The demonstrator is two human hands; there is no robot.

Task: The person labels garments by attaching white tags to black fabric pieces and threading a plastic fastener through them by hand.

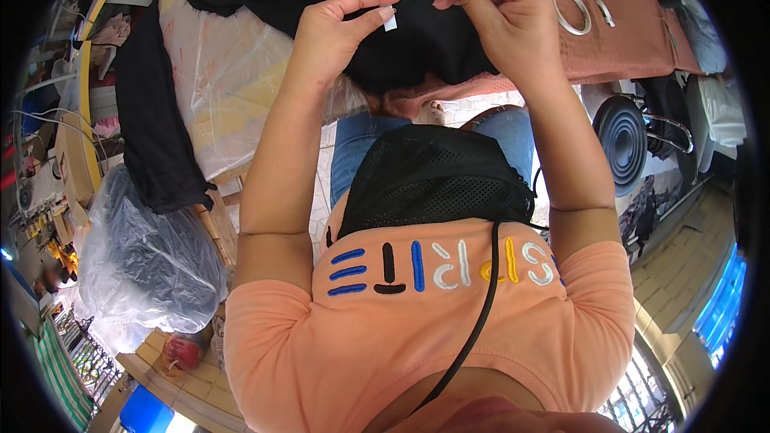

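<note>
Over a black cloth (401, 52) spread on the table, both hands are raised a short way apart. Between the thumb and forefinger of my left hand (333, 28) is a small white tag (391, 21), its lower end sticking out. My right hand (509, 20) is closed in a pinch at the far edge of the view, fingertips drawn together. Whatever it holds, if anything, is too small to make out. The cloth lies beneath both hands and sags toward my lap.
On the brown table cover (626, 44) to the right lie a white ring (571, 12) and small yellow-green-handled snips (601, 2). A clear plastic sheet (228, 88) covers the table's left part, beside a hanging black fabric piece (156, 112). A round black stool (624, 144) stands at right.
</note>
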